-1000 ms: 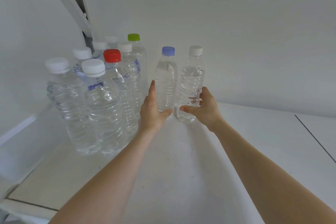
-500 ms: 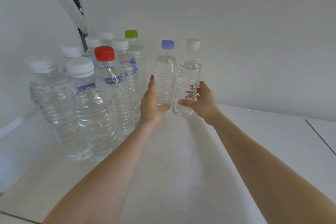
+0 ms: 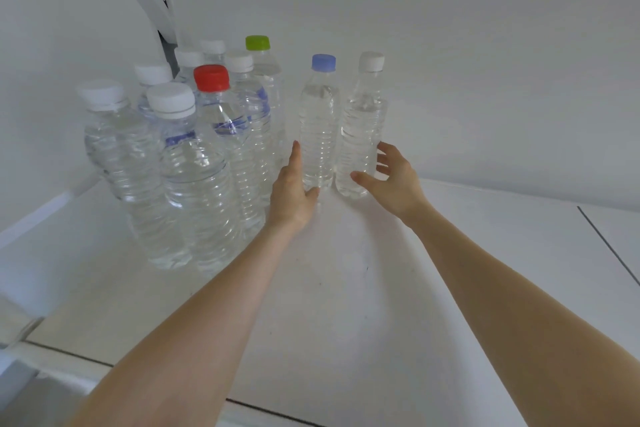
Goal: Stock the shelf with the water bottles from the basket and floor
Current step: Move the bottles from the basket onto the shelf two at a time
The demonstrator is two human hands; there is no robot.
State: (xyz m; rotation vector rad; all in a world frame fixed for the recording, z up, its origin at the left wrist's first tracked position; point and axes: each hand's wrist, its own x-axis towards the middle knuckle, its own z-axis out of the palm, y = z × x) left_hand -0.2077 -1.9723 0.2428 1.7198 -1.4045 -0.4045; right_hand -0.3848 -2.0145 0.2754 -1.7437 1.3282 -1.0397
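Water bottles, 2, upright on the white shelf [image 3: 346,288], close side by side: blue-cap bottle [image 3: 319,135] on the left, white-cap bottle [image 3: 363,128] on the right.

- Left hand [image 3: 292,194]: released, fingers straight up along the blue-cap bottle's left side, thumb at its base.
- Right hand [image 3: 391,180]: released, fingers spread just right of the white-cap bottle, thumb tip against its lower front.
- Both forearms: bare, reaching in from the near edge.
- Left of the pair, and apart from it: group of larger bottles [image 3: 194,177], 8, upright and packed together. 6 have white caps; 1 red-cap bottle [image 3: 221,114] stands mid-group and 1 green-cap bottle [image 3: 266,69] at the back.
- Behind: plain white wall [image 3: 450,45].
- Far right: dark seam [image 3: 606,243] across the shelf.
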